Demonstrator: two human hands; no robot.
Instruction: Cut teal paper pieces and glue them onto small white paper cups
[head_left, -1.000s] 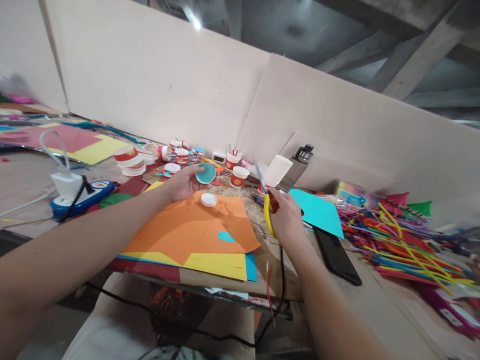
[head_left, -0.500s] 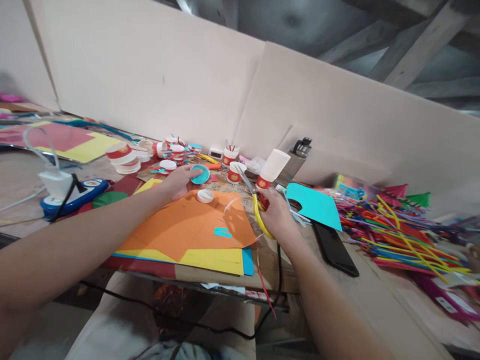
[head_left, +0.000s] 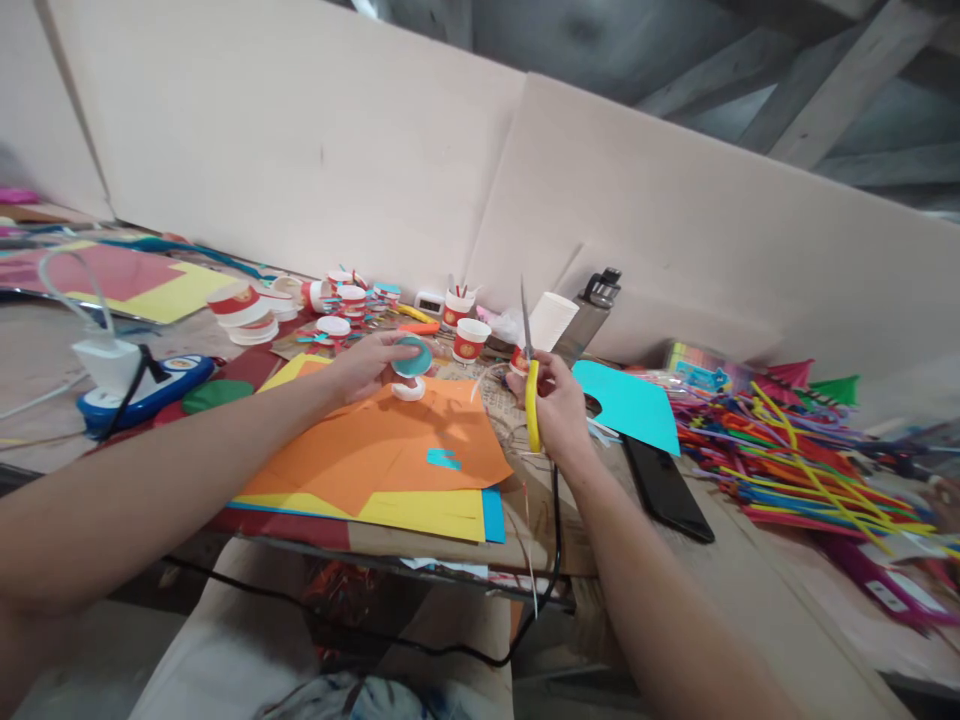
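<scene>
My left hand (head_left: 371,366) pinches a small round piece with a teal face (head_left: 412,357) above the orange paper (head_left: 405,430). Just under that piece, a white ring-like bit (head_left: 409,389) rests on the orange paper. In my right hand (head_left: 556,395) are yellow-handled scissors (head_left: 532,400), their blades pointing up and away from me. Teal scraps (head_left: 443,458) lie on the orange paper between my hands. Beyond my right hand leans a stack of white cups (head_left: 553,320), and a red and white cup (head_left: 470,341) stands to its left.
A cyan sheet (head_left: 637,405) partly covers a black phone (head_left: 667,490) on the right. Coloured pipe cleaners (head_left: 817,470) heap farther right. A grey bottle (head_left: 592,315) stands behind. At the left are a blue power strip (head_left: 150,395) and cut cups (head_left: 244,312).
The scissors have turned more upright in my right hand, their tips swinging away from the cup. My left hand has shifted slightly right with the teal-faced piece.
</scene>
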